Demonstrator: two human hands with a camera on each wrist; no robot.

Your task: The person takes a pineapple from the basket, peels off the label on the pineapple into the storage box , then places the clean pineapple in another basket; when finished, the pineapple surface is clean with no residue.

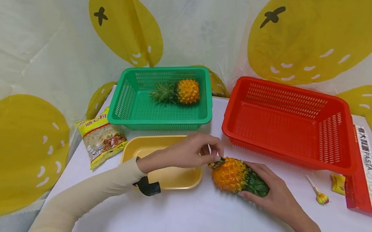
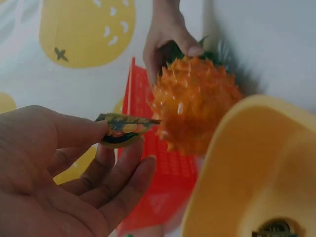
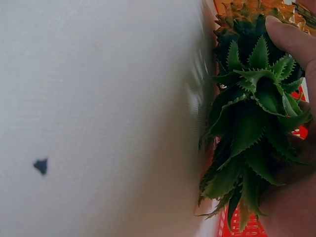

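A small dark green packet with gold and orange print is pinched between the thumb and fingers of my left hand. It is held close to the base of an orange toy-like pineapple; whether the two touch, I cannot tell. My right hand grips this pineapple where the fruit meets its green leaves, thumb on one side. The pineapple lies sideways on the white table. Beneath my left forearm stands a yellow tub, partly covered by the arm. A dark round thing lies inside it.
A green basket at the back holds another pineapple. Beside it stands a red basket. At right are a lollipop, a small yellow packet and a red pasta box. A yellow food bag lies left.
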